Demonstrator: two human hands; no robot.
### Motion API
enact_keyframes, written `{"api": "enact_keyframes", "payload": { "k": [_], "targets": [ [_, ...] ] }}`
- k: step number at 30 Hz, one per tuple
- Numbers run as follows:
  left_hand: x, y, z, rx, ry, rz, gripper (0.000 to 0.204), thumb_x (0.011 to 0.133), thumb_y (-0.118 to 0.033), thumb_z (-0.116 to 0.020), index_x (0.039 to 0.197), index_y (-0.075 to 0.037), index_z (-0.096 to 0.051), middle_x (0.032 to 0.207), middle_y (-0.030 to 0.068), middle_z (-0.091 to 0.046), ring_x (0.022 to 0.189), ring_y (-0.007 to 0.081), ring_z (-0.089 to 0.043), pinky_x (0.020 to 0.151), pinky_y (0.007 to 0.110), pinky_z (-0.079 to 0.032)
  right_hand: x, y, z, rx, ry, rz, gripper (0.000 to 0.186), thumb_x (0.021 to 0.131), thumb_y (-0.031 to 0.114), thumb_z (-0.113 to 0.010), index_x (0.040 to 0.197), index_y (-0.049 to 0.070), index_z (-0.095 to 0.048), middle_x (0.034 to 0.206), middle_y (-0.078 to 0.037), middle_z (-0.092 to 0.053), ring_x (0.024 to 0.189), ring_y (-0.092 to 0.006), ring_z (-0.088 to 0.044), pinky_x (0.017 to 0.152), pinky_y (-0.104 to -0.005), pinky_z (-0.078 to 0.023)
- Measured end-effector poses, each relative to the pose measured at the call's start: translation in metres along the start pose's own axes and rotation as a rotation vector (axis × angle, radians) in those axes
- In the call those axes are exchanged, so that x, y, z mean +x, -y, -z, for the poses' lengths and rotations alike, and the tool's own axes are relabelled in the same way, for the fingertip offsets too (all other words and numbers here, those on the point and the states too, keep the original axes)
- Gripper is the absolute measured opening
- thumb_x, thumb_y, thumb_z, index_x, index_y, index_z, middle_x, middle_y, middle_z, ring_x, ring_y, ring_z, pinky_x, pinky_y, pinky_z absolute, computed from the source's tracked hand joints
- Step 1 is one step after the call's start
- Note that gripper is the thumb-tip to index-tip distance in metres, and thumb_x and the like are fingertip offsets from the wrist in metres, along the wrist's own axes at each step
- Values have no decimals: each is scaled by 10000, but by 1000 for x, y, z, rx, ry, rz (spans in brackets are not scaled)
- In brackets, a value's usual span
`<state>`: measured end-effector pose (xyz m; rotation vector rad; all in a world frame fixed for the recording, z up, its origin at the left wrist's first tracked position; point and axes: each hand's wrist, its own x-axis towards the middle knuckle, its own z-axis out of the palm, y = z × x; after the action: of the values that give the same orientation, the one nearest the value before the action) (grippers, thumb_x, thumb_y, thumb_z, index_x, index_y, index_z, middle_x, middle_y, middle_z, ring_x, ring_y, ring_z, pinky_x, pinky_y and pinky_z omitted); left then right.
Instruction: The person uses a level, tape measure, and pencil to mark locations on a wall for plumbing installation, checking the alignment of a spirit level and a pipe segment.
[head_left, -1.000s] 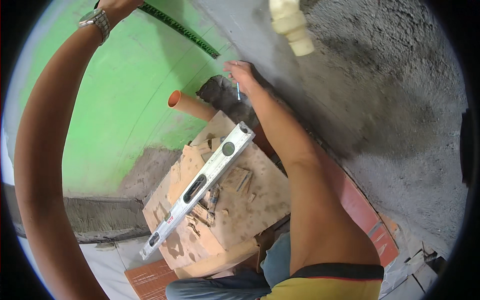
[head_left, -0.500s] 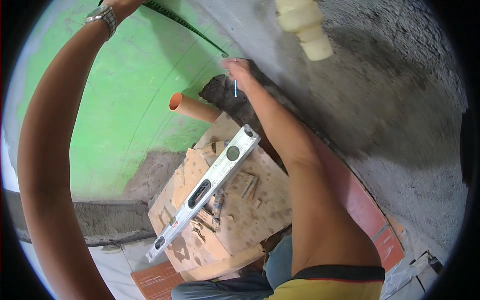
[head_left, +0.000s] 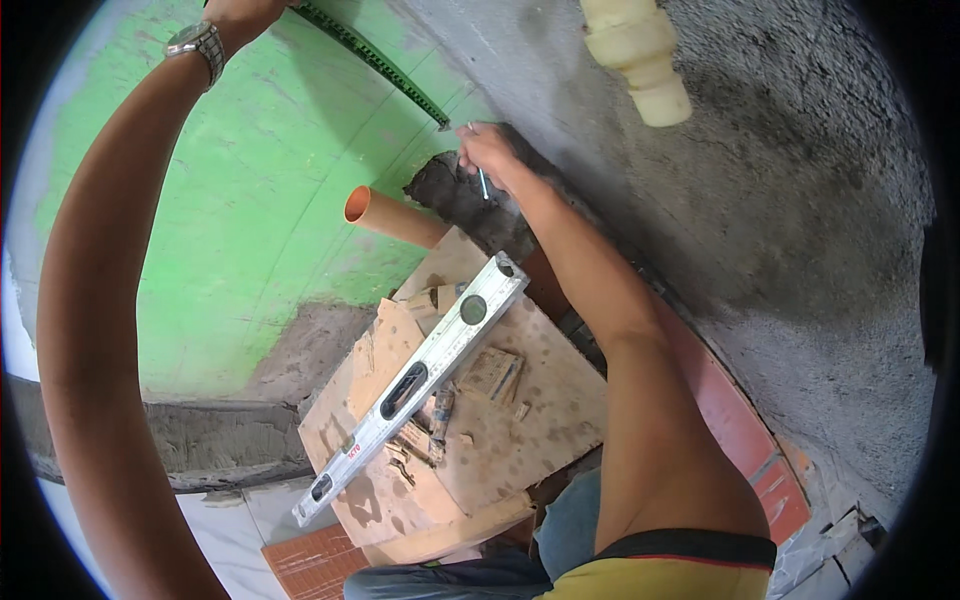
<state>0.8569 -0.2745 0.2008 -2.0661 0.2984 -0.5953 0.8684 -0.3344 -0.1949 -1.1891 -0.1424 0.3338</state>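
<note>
At the upper left edge, my left hand [head_left: 242, 18], with a metal watch on its wrist, is closed round a tape measure, its fingers partly cut off by the frame. The tape's dark green blade [head_left: 375, 62] runs from that hand across the green wall [head_left: 240, 210] toward the corner. Its end is close to the fingertips of my right hand [head_left: 486, 148], a small gap apart. My right hand pinches a slim, light blue pen [head_left: 484, 184], which points down below the fingers. Behind it lies a dark, rough hollow [head_left: 440, 185] at the wall's edge.
An orange pipe [head_left: 395, 218] sticks out from the wall. Below it, a silver spirit level [head_left: 440, 350] lies across a stained board [head_left: 540, 400] with broken scraps. A cream pipe fitting [head_left: 640, 60] juts from the grey wall [head_left: 780, 200]. Reddish tiles [head_left: 715, 385] stand along the right.
My right hand has drawn back slightly right and down from the tape's end, with the pen still in it. The blade has tilted so that more of its marked face shows.
</note>
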Motion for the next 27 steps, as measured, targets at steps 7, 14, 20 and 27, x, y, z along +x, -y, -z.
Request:
{"api": "enact_keyframes", "payload": {
  "k": [7,14,20,27],
  "targets": [
    [-3,-6,2,-98,-38,-19,181,832,-200,-667,888,-36,-717,900,146,-703,882,307,-677,839,423,-522,24,-21,10,-130,-144,-9,255,938,235,-574,901,-1,-661,753,-101,-664,562,-197,-619,561,-357,-511],
    [-18,-8,18,-101,-73,-58,179,841,-162,-666,965,-38,-705,1027,120,-683,1019,284,-638,1019,416,-413,9,2,-15,-41,-212,108,244,921,199,-618,1076,26,-695,831,-86,-705,560,-103,-577,423,-276,-423],
    [-22,-22,34,-369,22,116,178,880,-83,-623,1025,3,-676,1052,159,-683,948,297,-661,890,406,-518,13,9,-18,-58,-228,78,215,906,176,-630,1030,13,-698,835,-91,-718,576,-114,-613,429,-280,-434],
    [-14,-12,21,-206,-4,72,188,874,-104,-629,1029,-8,-678,985,163,-699,896,289,-676,801,387,-548,15,14,-21,-52,-290,94,179,888,154,-651,876,-14,-710,719,-104,-710,508,-155,-625,521,-311,-520]
  ]
}}
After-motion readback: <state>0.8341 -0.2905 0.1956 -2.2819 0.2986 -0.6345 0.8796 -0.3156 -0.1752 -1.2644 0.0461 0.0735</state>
